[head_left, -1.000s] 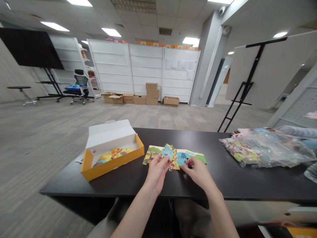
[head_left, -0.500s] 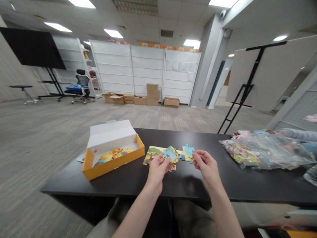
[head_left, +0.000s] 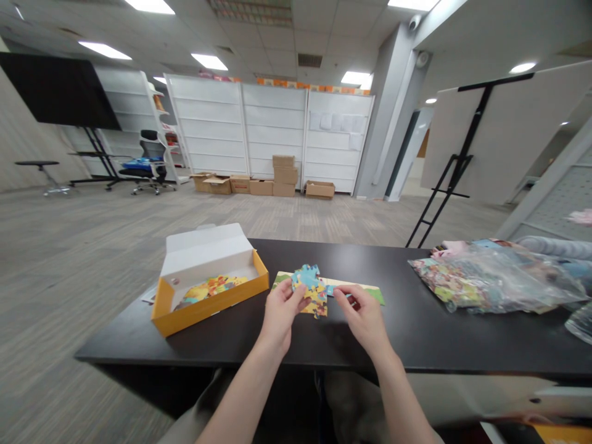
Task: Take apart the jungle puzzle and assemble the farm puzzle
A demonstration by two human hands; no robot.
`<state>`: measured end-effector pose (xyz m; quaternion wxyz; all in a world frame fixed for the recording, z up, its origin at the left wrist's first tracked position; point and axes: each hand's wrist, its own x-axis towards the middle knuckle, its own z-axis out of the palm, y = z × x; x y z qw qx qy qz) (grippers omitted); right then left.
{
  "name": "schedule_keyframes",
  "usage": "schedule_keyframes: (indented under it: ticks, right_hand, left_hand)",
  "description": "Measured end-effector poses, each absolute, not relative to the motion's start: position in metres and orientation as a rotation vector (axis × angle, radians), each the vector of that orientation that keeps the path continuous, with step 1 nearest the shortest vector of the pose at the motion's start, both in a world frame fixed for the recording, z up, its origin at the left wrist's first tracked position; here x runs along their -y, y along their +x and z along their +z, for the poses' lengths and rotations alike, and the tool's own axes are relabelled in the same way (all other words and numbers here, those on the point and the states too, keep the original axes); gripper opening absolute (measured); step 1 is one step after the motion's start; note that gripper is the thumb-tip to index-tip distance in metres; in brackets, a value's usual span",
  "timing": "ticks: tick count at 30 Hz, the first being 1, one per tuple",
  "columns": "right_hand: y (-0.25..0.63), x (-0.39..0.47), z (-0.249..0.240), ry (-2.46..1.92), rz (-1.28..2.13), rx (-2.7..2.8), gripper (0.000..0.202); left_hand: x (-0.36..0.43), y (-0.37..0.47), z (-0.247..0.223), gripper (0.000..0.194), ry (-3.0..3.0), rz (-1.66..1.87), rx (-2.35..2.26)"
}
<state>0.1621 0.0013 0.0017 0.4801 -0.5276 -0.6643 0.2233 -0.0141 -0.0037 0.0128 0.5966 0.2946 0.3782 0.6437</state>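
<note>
Puzzle pieces (head_left: 309,279) pinched in the left hand (head_left: 279,313) seem light, stiff, best edge-held; whether the right hand (head_left: 365,316) grips, I cannot tell.

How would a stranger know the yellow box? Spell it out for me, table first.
Start with the black table; on it, left of the person's left hand, sits a yellow box. Its white lid stands open, and puzzle pieces lie inside. Unlike the plastic bag at the right, it has straight yellow walls and is the only box on that table.
</note>
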Motion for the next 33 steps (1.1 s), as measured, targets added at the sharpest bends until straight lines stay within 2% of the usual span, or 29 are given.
schedule_keyframes:
  ticks: [4,9,14,17,28,33]
  right_hand:
    - [0.157,0.003,-0.001,-1.571,0.376,1.942,0.019]
    - [0.139,0.010,0.001,-1.831,0.226,2.010,0.021]
    - [0.134,0.014,0.001,-1.838,0.170,2.015,0.026]
    - [0.136,0.012,0.002,-1.861,0.203,2.028,0.022]
    - [0.153,-0.012,0.005,-1.817,0.270,2.117,0.021]
    - [0.158,-0.018,-0.001,-1.781,0.288,2.143,0.019]
  left_hand:
    - [-0.001,-0.031,0.013,0.014,0.526,1.549,-0.857]
    - [-0.003,-0.032,0.010,0.017,0.448,1.544,-0.855]
    - [-0.001,-0.028,0.010,0.024,0.497,1.541,-0.837]
    - [-0.001,-0.028,0.012,0.027,0.493,1.530,-0.859]
    - [0.000,-0.020,0.010,0.020,0.481,1.499,-0.845]
    - [-0.003,-0.016,0.009,0.030,0.509,1.519,-0.847]
